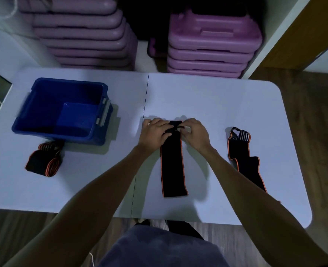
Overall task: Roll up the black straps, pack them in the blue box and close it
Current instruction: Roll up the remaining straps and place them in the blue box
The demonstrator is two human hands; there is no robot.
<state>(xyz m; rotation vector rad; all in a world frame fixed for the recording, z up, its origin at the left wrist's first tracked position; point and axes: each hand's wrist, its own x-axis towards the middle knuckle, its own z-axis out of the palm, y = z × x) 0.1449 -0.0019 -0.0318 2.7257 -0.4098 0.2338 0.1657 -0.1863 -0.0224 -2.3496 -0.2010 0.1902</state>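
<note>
A black strap with orange edges (172, 166) lies flat on the table, running from its far end toward me. My left hand (156, 132) and my right hand (195, 132) both pinch that far end, which is folded over into a small roll. A second black strap (244, 157) lies loose and unrolled to the right, partly hidden by my right forearm. A rolled strap (43, 160) sits at the left, just in front of the open blue box (34, 120). The box holds no straps; no lid is in view.
The white table (207, 97) has a seam down its middle and a rounded right corner. Stacks of purple plastic cases (213, 45) stand behind the table's far edge. Wooden floor shows to the right and below.
</note>
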